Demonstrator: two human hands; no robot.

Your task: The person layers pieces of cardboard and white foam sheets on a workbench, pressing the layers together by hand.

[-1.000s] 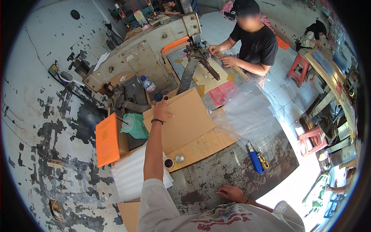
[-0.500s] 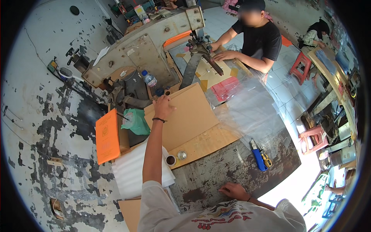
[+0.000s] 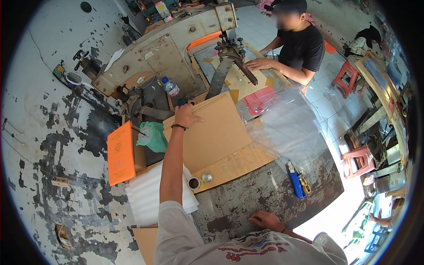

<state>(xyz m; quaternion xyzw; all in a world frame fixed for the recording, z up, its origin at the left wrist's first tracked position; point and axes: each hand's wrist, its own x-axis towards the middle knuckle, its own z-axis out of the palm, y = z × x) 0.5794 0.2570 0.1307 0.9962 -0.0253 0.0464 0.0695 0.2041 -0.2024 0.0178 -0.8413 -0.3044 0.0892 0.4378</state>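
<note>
My left hand [image 3: 186,116] reaches forward over a stack of brown cardboard sheets [image 3: 216,137]. Its palm is on the far left part of the stack, with the thumb spread to the right and the fingers toward the far edge; their tips are partly hard to see. The upper sheets lie slightly offset there, several edges showing. Close to my body, my right hand [image 3: 266,219] rests on the worn dark table [image 3: 243,192], fingers loosely stretched and holding nothing. A cup of dark liquid [image 3: 194,183] and a small round glass dish [image 3: 207,177] stand by the board's near edge.
A blue cutter [image 3: 297,184] and yellow-handled scissors [image 3: 305,186] lie right. Clear plastic sheets [image 3: 287,123] spread beyond them. Left are an orange folder [image 3: 120,152], a green bag [image 3: 153,138] and white foam sheets [image 3: 150,196]. A bottle [image 3: 170,87] stands by a metal machine [image 3: 165,53]; a co-worker [image 3: 299,48] sits opposite.
My left hand has shifted slightly forward, its thumb spread wider, and more edges of the offset sheets show. The co-worker's far hand has drawn back. My right hand stays put.
</note>
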